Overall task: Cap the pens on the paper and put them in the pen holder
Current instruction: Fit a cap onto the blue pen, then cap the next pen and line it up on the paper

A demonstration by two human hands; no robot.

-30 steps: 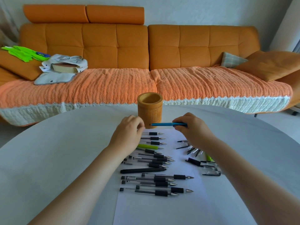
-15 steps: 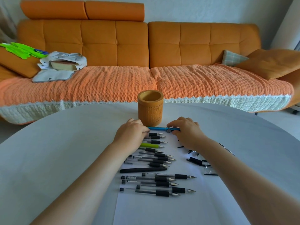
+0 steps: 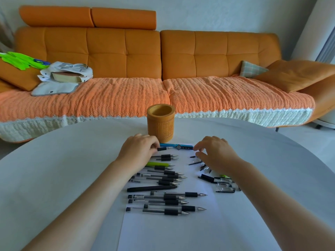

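A bamboo pen holder (image 3: 160,124) stands at the far edge of the white paper (image 3: 170,230). Just in front of it a blue pen (image 3: 178,146) lies flat on the paper. My left hand (image 3: 138,150) has its fingers curled on the end of a black pen (image 3: 161,149), right beside the blue pen. To the right, my right hand (image 3: 214,153) hovers with relaxed, spread fingers, holding nothing. Several uncapped black pens (image 3: 163,197) and a green pen (image 3: 157,164) lie in a column on the paper. Loose caps (image 3: 223,184) sit under my right wrist.
The paper lies on a round white table (image 3: 54,178). Behind it is an orange sofa (image 3: 126,51) with a bag and a book (image 3: 65,75) on its left seat and cushions (image 3: 299,75) at right.
My right hand lowered the blue pen onto the paper, let go and drew back to the right. My left hand closed on a black pen.
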